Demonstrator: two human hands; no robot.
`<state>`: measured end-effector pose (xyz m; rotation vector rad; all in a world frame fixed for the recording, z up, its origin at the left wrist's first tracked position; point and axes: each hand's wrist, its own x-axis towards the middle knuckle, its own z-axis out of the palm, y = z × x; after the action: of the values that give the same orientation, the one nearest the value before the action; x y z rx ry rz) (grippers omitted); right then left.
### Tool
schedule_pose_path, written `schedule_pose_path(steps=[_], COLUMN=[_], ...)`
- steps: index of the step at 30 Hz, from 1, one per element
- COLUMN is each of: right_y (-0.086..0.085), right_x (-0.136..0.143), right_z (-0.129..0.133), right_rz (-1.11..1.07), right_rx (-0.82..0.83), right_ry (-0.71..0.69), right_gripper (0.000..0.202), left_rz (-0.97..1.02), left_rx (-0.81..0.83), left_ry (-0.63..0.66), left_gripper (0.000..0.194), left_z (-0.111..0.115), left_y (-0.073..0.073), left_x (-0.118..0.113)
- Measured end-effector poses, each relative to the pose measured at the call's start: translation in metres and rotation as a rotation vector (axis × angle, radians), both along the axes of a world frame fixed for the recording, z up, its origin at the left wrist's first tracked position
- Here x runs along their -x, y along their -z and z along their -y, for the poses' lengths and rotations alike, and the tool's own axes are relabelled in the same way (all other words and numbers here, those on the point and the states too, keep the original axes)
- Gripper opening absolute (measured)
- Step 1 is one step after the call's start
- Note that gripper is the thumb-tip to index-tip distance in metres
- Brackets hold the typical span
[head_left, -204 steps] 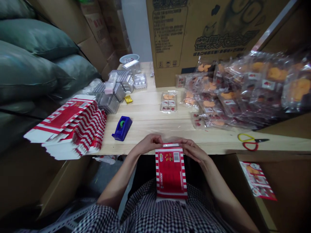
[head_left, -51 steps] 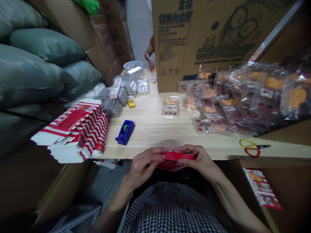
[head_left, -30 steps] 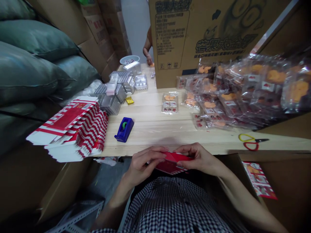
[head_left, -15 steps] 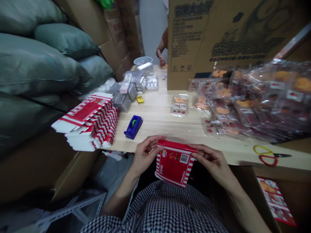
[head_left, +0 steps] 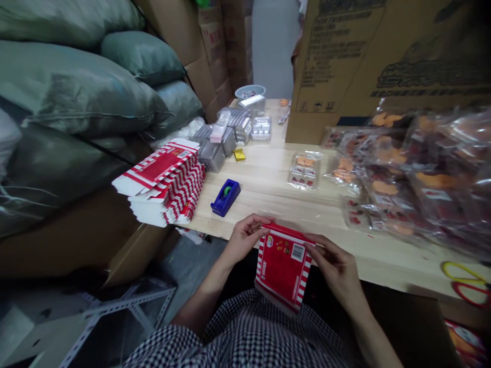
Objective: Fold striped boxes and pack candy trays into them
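Observation:
A red box (head_left: 282, 268) with red-and-white striped edges and a barcode hangs between my hands at the table's front edge, its printed face toward me. My left hand (head_left: 247, 237) pinches its upper left corner between thumb and fingers. At the upper right corner, my right hand (head_left: 337, 266) grips the top edge in the same way; some fingertips are hidden behind the box. Beyond my left hand lies a blue tape dispenser (head_left: 225, 198) with a green core. To its left is a stack of flattened red-and-white boxes (head_left: 161, 179).
Clear trays (head_left: 217, 148) and a small yellow packet (head_left: 240, 154) lie at the back left. One bagged pack (head_left: 305, 170) lies mid-table, with many more bagged packs (head_left: 391, 179) piled right. Scissors (head_left: 466, 281) rest at the right edge. A large carton (head_left: 345, 66) stands behind; stuffed sacks (head_left: 88, 97) rise left.
My view has swung left, so the table's contents sit farther right. Both hands keep hold of the red box, which is slightly more tilted. The person's arm at the back has mostly gone from sight.

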<state>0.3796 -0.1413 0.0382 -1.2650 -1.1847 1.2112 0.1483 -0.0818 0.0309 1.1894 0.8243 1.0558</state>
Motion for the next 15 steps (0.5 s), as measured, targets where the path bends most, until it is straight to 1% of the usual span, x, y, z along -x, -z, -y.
schedule_pose_path(steps=[1,2,3,4,5,6,7,8,9,11,13,15], right_y=[0.004,0.008,0.011,0.014,0.016,0.018,0.018,0.019,0.019,0.018,0.017,0.016], right_x=[0.000,-0.001,-0.003,-0.005,-0.008,-0.011,-0.013,-0.014,-0.015,-0.014,-0.012,-0.011], right_z=[-0.003,-0.005,-0.008,-0.009,-0.010,-0.011,-0.011,-0.010,-0.010,-0.007,-0.005,-0.002], right_rz=[-0.019,-0.040,-0.055,-0.059,-0.055,-0.047,-0.038,-0.034,-0.039,-0.070,-0.102,-0.116], right_rx=[0.020,0.039,0.052,0.057,0.052,0.043,0.034,0.027,0.025,0.035,0.054,0.065], right_ry=[0.004,0.011,0.024,0.044,0.068,0.091,0.109,0.119,0.120,0.107,0.095,0.099], right_gripper=[0.026,0.026,0.026,0.026,0.025,0.024,0.024,0.024,0.024,0.025,0.026,0.027], left_rz=[-0.034,-0.094,-0.186,-0.305,-0.442,-0.586,-0.716,-0.803,-0.837,-0.820,-0.759,-0.690], left_rx=[-0.023,-0.064,-0.122,-0.184,-0.239,-0.268,-0.253,-0.198,-0.117,0.011,0.078,0.122], left_ry=[0.016,0.000,-0.067,-0.185,-0.351,-0.537,-0.684,-0.751,-0.745,-0.672,-0.607,-0.584], left_gripper=[0.026,0.034,0.042,0.050,0.054,0.054,0.053,0.050,0.047,0.039,0.034,0.033], left_z=[-0.003,-0.007,-0.012,-0.018,-0.025,-0.032,-0.040,-0.047,-0.055,-0.067,-0.077,-0.083], left_y=[0.004,0.008,0.011,0.015,0.019,0.024,0.028,0.031,0.035,0.040,0.043,0.044], left_x=[0.004,0.011,0.020,0.032,0.046,0.062,0.078,0.092,0.106,0.124,0.131,0.132])
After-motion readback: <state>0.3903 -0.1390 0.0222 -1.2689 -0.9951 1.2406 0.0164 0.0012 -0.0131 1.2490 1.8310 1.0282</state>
